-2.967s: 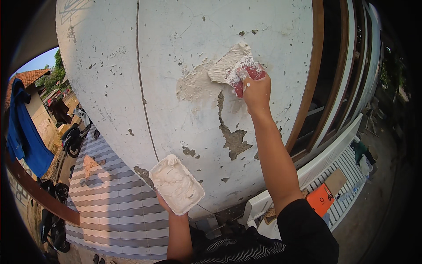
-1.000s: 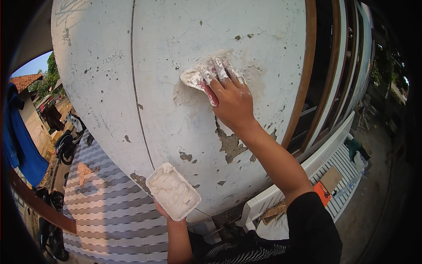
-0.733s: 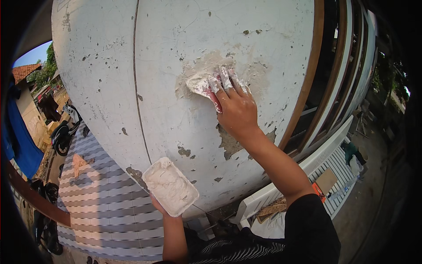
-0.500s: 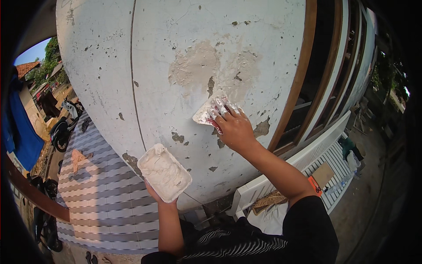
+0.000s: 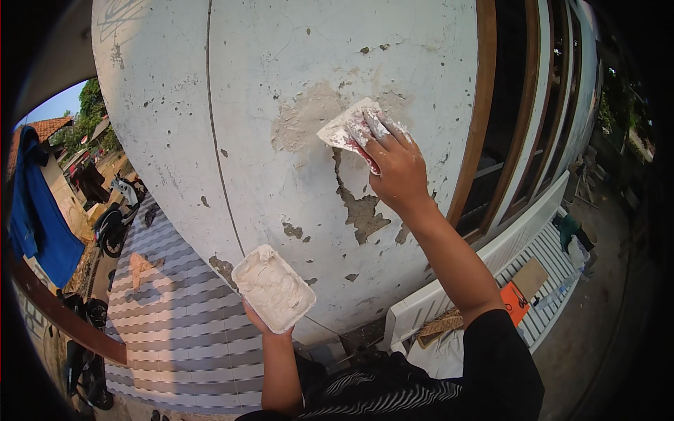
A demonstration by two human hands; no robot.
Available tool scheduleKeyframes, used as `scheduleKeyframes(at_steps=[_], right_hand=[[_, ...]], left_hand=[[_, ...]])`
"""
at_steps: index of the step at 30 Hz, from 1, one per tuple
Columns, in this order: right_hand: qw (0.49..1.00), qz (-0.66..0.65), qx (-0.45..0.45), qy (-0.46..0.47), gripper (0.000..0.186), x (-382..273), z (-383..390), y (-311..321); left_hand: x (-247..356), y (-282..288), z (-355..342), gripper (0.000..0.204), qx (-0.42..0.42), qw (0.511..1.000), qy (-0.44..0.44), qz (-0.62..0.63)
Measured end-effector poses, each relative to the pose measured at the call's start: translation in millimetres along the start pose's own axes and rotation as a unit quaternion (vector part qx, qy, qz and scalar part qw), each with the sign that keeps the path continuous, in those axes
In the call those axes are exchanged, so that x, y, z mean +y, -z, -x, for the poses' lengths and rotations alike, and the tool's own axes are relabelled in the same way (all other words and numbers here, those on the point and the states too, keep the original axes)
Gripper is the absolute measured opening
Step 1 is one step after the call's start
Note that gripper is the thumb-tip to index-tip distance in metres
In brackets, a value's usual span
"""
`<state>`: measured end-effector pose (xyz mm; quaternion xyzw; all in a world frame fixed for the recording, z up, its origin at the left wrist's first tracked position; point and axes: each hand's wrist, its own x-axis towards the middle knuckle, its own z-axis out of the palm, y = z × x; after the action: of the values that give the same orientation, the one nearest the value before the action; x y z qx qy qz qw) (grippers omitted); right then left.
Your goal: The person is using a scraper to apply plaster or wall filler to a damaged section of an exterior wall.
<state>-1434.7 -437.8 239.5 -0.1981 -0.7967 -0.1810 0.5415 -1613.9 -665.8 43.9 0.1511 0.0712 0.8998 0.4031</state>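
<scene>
My right hand [image 5: 397,161] presses a putty-coated spreader [image 5: 342,128] against the wall [image 5: 274,189], fingers laid along its back; a red part shows beneath them. The blade covers part of a beige putty patch [image 5: 298,119]. Below it, a grey hole [image 5: 364,214] in the flaking pale paint runs up in a narrow crack. Lower left, my left hand [image 5: 257,317] supports a white tray [image 5: 313,300] from underneath. Thick off-white putty [image 5: 270,288] fills the tray, which tilts toward me. Most of the left fingers are hidden under it.
Brown-framed windows [image 5: 469,140] stand right of the wall patch. A white slatted bench [image 5: 421,302] below them carries scissors on an orange sheet [image 5: 514,303], a board [image 5: 530,277] and a cloth [image 5: 442,354]. Patterned floor [image 5: 189,337] and parked motorbikes [image 5: 116,224] lie left.
My right hand has moved the spreader upward over the putty patch, exposing the grey hole and crack it partly covered. My left hand still holds the tray; the view has shifted slightly.
</scene>
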Motion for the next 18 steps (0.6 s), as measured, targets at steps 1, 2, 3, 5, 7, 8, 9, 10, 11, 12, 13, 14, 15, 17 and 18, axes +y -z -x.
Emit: scheduleKeyframes(at_steps=[1, 2, 3, 5, 7, 8, 9, 10, 11, 12, 13, 14, 15, 17, 18], right_hand=[[1.000, -0.002, 0.001, 0.000, 0.047, -1.9, -10.2, -4.0], [0.999, -0.001, 0.042, 0.007, 0.039, -7.7, -23.4, -6.2], [0.996, 0.003, 0.084, 0.013, 0.031, -11.2, -35.0, -8.8], [0.994, 0.009, 0.103, 0.027, 0.029, -18.9, -47.6, -23.4], [0.999, 0.015, 0.022, -0.030, 0.026, -27.4, -48.5, -42.7], [0.998, 0.022, 0.061, -0.010, 0.025, -28.8, -46.9, -48.0], [0.998, 0.019, 0.059, -0.007, 0.025, -29.1, -44.6, -49.8], [0.998, 0.020, 0.056, -0.007, 0.025, -29.2, -41.9, -48.6], [0.998, 0.022, 0.052, -0.009, 0.025, -30.5, -37.2, -47.2], [0.999, 0.021, 0.048, -0.008, 0.025, -32.6, -31.6, -47.9], [0.999, 0.019, 0.026, -0.003, 0.025, -34.5, -24.8, -48.4], [1.000, 0.021, 0.005, 0.002, 0.024, -34.1, -17.0, -47.4], [1.000, 0.022, 0.004, 0.002, 0.024, -35.0, -6.6, -46.5], [0.997, 0.032, -0.063, 0.022, 0.035, -33.5, 21.6, -49.7], [0.997, 0.026, -0.070, 0.020, 0.037, -33.0, 33.0, -50.7]], left_hand=[[0.8, 3.0, -0.9, 0.058, -0.001, 1.000, -0.005, -0.003], [3.2, 5.3, -1.3, 0.058, -0.001, 1.000, -0.011, -0.006], [3.2, 6.5, -2.4, 0.058, -0.001, 1.000, -0.013, -0.006], [4.2, 9.2, -3.6, 0.058, 0.002, 1.000, -0.020, -0.020], [5.7, 16.5, -5.9, 0.060, 0.016, 1.000, -0.021, -0.005], [6.9, 20.5, -6.4, 0.063, 0.029, 0.999, -0.021, 0.010], [8.2, 26.6, -7.2, 0.063, 0.032, 0.999, -0.024, 0.011], [9.9, 34.6, -8.8, 0.065, 0.019, 1.000, -0.013, -0.006], [11.2, 40.5, -9.3, 0.068, 0.008, 1.000, 0.000, -0.022], [12.0, 45.5, -11.0, 0.068, 0.011, 1.000, -0.001, -0.021], [12.8, 49.7, -12.8, 0.069, 0.013, 1.000, -0.003, -0.021], [11.7, 50.9, -16.3, 0.071, 0.012, 1.000, -0.003, -0.021], [12.0, 49.1, -17.6, 0.071, 0.012, 1.000, -0.001, -0.020], [9.9, 43.8, -21.2, 0.070, 0.001, 1.000, 0.006, -0.027], [8.0, 40.7, -21.3, 0.070, 0.002, 1.000, 0.009, -0.027]])
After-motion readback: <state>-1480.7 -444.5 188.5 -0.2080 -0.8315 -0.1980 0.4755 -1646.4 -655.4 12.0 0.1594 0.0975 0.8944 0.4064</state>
